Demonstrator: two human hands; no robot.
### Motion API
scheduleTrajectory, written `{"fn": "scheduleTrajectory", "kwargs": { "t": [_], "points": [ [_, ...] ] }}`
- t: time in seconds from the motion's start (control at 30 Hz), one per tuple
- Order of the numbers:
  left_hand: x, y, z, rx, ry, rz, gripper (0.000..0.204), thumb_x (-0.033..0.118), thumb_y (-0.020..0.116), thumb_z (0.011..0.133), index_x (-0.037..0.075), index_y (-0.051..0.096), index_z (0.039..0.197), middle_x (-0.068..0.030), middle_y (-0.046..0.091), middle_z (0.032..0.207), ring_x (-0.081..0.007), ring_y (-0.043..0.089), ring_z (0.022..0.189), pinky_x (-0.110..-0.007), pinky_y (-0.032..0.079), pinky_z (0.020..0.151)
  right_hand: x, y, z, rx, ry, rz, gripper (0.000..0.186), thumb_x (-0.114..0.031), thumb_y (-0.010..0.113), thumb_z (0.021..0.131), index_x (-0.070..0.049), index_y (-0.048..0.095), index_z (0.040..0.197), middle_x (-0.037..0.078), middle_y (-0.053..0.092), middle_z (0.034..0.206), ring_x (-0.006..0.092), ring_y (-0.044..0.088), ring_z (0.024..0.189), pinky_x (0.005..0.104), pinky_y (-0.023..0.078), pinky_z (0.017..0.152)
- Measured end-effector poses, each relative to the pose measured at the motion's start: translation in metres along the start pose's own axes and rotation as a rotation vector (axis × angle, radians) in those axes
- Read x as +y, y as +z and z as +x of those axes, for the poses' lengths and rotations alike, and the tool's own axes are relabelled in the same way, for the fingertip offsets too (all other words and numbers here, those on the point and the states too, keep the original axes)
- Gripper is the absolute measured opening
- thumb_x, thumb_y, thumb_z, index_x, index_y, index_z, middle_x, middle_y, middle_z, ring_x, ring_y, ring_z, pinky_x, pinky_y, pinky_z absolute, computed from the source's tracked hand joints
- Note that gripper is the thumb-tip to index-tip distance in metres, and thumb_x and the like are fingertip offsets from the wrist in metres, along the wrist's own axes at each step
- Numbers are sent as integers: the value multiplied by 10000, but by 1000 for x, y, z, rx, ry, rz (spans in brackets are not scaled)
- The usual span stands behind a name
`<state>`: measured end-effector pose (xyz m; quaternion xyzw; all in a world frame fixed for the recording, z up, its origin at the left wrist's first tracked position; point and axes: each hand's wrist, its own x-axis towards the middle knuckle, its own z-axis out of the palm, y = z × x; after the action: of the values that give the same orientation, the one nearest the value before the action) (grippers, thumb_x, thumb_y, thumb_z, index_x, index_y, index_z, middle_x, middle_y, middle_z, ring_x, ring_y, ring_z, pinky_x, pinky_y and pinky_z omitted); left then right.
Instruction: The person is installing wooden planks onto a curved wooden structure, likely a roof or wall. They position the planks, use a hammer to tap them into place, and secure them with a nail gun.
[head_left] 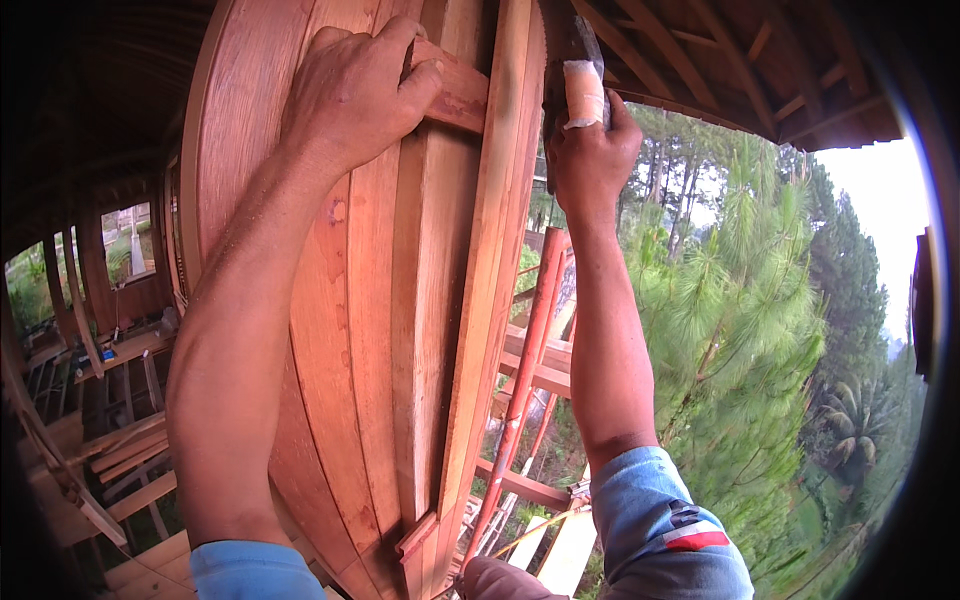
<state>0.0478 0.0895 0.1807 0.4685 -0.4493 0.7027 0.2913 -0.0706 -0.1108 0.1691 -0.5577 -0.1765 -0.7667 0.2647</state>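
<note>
My left hand (360,95), raised at the upper middle, grips a short reddish wooden block (452,88). The block lies across the tall wooden planks (345,330), its right end meeting an upright narrow batten (495,200). Beyond the planks' right edge, my right hand (597,150) is closed round a dark tool with a flat grey metal part (587,42) pointing up. White wrapping (584,95) covers what looks like a finger lying along that tool. The tool's lower part is hidden behind the hand, so its kind is unclear.
Red scaffold poles (520,400) and crosswise boards stand below, right of the planks. Wooden roof beams (720,60) hang overhead at the right. Open floor joists and loose boards (130,445) lie far below at the left. Pine trees (720,340) fill the right side.
</note>
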Motion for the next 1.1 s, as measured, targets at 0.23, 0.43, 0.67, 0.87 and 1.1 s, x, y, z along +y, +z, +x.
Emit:
{"fn": "scheduleTrajectory", "kwargs": {
  "t": [0.23,0.43,0.67,0.87,1.1],
  "points": [
    [8,-7,5,-138,-94,-82,341,288,621,938,3,654,1123,-185,665,737,-367,665,746,-448,512,776,-21,12,21,-3,210,160,351,-290,706,927,59,682,937,67,644,701,125,564,587,316,452,532],
    [8,-2,2,-34,-60,-36,368,309,594,939,36,652,1179,-167,695,833,-377,646,869,-462,469,905,-13,16,38,-64,223,341,174,-86,621,883,41,672,991,45,613,705,106,526,533,280,422,478],
    [-1,-5,0,-170,-117,-15,379,333,603,951,43,653,1190,-180,718,931,-369,641,945,-456,477,897,-17,5,7,-35,341,396,64,-88,551,972,-41,584,945,-20,419,597,92,389,450,280,304,427],
    [9,-10,5,-191,-143,-69,372,330,606,952,35,649,1174,-189,719,934,-374,646,923,-453,483,886,3,30,51,-129,138,305,58,-39,562,941,3,598,958,39,558,687,113,533,520,277,405,459],
    [8,-3,-2,-48,-41,-48,355,302,620,939,29,656,1164,-184,701,851,-362,660,835,-446,508,836,4,1,13,-6,196,214,246,-79,682,821,77,653,1009,98,672,756,164,608,688,337,491,644]
  ]
}}
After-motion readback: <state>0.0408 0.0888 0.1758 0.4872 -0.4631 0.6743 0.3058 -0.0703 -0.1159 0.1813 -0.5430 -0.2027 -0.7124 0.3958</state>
